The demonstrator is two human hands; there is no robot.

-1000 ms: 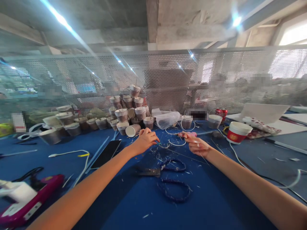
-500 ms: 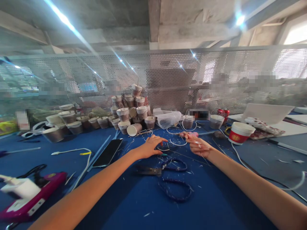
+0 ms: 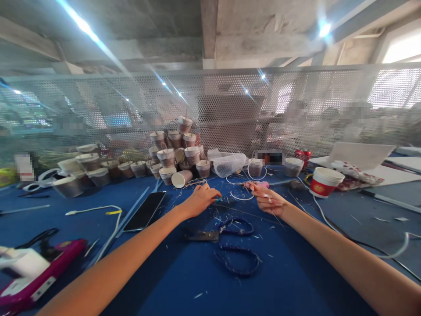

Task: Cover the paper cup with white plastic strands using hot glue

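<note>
Over the middle of the table, my left hand [image 3: 199, 201] has its fingers drawn together in a pinch. A small teal spot shows at its fingertips, too small to name. My right hand [image 3: 270, 202] is closed, thumb against fingers, and what it grips is too thin to make out. Just behind its fingertips lies a pink-handled tool [image 3: 262, 184], partly covered. A white wire loop [image 3: 241, 198] curves between the two hands. Nearer to me rest large scissors [image 3: 202, 236] with dark blue wrapped handles, blades pointing left, touched by neither hand.
Small grey-brown buckets [image 3: 166, 156] with white rims are stacked at the back. A black phone [image 3: 145, 211] and a magenta power strip [image 3: 61, 268] lie on the left. On the right stand red-and-white paper cups [image 3: 325, 182], with cables beside them. Pale scraps litter the blue table [image 3: 158, 281].
My left hand's fingers have closed from spread apart into a pinch, and the hand has drawn slightly back from the wire loop. My right hand stays nearly the same. The view has shifted slightly.
</note>
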